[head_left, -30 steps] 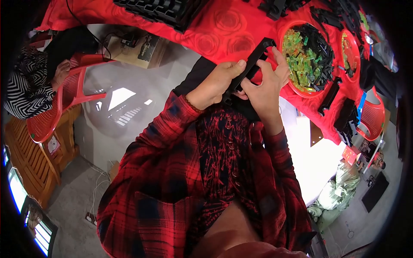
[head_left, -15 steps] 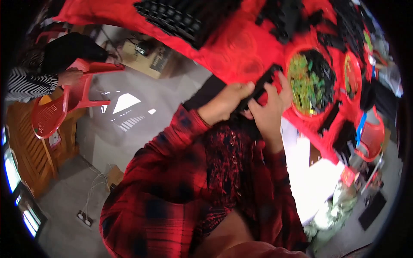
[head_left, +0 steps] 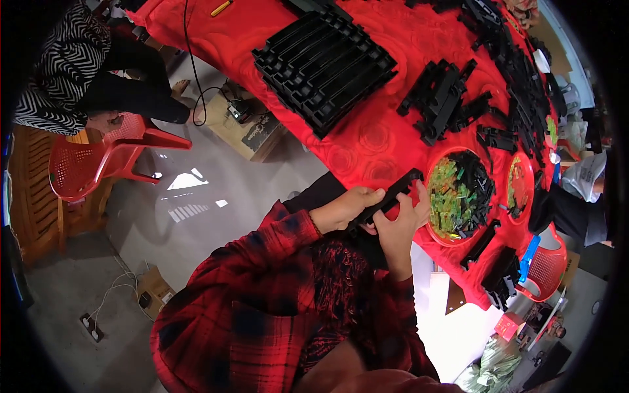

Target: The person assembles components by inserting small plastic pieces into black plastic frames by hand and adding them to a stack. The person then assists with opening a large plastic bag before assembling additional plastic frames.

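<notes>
A long, slim black plastic part (head_left: 396, 194) slants between my two hands, close to the table edge. My left hand (head_left: 347, 208) is closed on its lower end, thumb lying along the top. At the upper end, the fingers of my right hand (head_left: 401, 221) curl around the same part, partly hiding it. Just right of that hand, a round red tray (head_left: 452, 243) holds small yellow-green pieces on one side and small black pieces on the other. Farther off lies a neat block of long black parts (head_left: 324, 69), set side by side.
Loose black parts (head_left: 436, 98) lie across the red tablecloth (head_left: 373, 141). A second red tray (head_left: 529, 173) stands farther right, and a single black bar (head_left: 480, 244) lies near the edge. At left, a person in a patterned sleeve (head_left: 46, 111) is beside a red chair (head_left: 78, 167). A cardboard box (head_left: 259, 141) sits on the floor.
The view has shifted, so the table and its black parts sit lower and show more fully and sharply. Both hands keep hold of the black part in much the same pose.
</notes>
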Demonstrator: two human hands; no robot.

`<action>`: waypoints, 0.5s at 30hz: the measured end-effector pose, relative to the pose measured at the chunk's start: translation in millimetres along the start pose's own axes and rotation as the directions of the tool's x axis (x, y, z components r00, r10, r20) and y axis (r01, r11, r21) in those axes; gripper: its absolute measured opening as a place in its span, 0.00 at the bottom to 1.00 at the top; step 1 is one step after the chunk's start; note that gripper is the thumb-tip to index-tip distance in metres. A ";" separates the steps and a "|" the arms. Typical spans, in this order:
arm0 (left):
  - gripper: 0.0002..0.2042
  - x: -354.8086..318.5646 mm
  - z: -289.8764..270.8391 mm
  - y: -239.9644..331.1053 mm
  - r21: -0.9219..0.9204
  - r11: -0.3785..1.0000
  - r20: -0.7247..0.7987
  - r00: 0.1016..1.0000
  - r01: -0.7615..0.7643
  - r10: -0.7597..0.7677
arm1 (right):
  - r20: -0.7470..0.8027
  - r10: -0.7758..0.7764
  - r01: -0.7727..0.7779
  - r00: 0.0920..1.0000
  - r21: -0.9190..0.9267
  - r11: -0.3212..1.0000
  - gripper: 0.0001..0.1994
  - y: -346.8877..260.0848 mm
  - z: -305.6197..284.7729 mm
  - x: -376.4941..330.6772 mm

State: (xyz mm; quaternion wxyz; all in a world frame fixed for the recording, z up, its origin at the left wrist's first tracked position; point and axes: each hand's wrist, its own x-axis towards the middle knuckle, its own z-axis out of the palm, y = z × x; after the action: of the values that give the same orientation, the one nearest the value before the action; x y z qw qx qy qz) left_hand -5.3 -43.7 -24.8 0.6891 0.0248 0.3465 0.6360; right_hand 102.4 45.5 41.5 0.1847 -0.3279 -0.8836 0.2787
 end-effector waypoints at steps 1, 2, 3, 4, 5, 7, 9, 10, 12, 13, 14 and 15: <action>0.21 3.2 -1.3 0.2 -0.002 1.000 0.003 1.000 -0.006 0.006 | 0.000 -0.006 0.006 1.000 -0.003 1.000 0.20 -0.4 -1.2 2.6; 0.21 7.3 -3.3 -0.6 -0.004 1.000 0.011 1.000 -0.012 0.012 | -0.011 -0.032 0.032 0.999 -0.029 0.999 0.21 -0.8 -2.3 5.1; 0.21 9.1 -2.1 1.6 -0.007 1.000 0.019 1.000 -0.017 0.017 | -0.020 -0.057 0.055 0.998 -0.054 0.997 0.21 -1.2 -3.2 7.2; 0.21 10.8 -0.3 2.9 -0.011 1.000 0.020 1.000 -0.023 0.023 | -0.018 -0.063 0.061 0.998 -0.057 0.996 0.21 -1.0 -4.2 8.6; 0.21 12.7 1.9 3.7 0.033 0.999 -0.014 1.000 -0.019 0.019 | -0.014 -0.070 0.067 0.997 -0.128 0.989 0.21 0.1 -5.2 9.6; 0.21 11.5 12.6 11.7 0.067 0.997 -0.059 0.998 -0.028 0.032 | 0.003 -0.093 0.092 0.996 -0.196 0.976 0.22 2.3 -9.4 14.7; 0.18 10.3 21.8 18.9 0.092 0.994 -0.066 0.996 -0.057 0.063 | 0.005 -0.107 0.106 0.994 -0.138 0.985 0.23 4.0 -13.8 21.6; 0.18 15.3 22.4 18.5 0.077 0.992 -0.014 0.995 -0.100 0.101 | 0.031 -0.140 0.143 0.990 -0.130 0.981 0.24 2.8 -19.7 25.9; 0.18 13.3 29.2 27.6 0.098 0.977 -0.044 0.980 -0.189 0.194 | 0.041 -0.186 0.186 0.982 -0.004 0.983 0.25 -3.4 -30.2 36.4; 0.18 8.2 35.0 35.5 0.127 0.956 -0.066 0.960 -0.263 0.273 | 0.041 -0.216 0.210 0.976 0.120 0.970 0.26 -12.6 -36.2 41.9; 0.17 2.3 38.0 46.3 0.130 0.934 -0.089 0.935 -0.332 0.344 | 0.038 -0.187 0.185 0.982 0.065 0.981 0.28 -26.9 -43.6 46.3; 0.17 4.5 34.0 50.2 0.127 0.932 -0.092 0.931 -0.341 0.353 | -0.042 -0.162 0.167 0.986 0.162 0.973 0.29 -34.1 -42.9 48.1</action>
State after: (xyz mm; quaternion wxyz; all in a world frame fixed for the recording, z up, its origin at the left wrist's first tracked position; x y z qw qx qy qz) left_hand -31.4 -16.4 22.8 0.5426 0.0872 0.4094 0.7282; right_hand 73.6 72.8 102.6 0.2462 -0.2411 -0.8789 0.3298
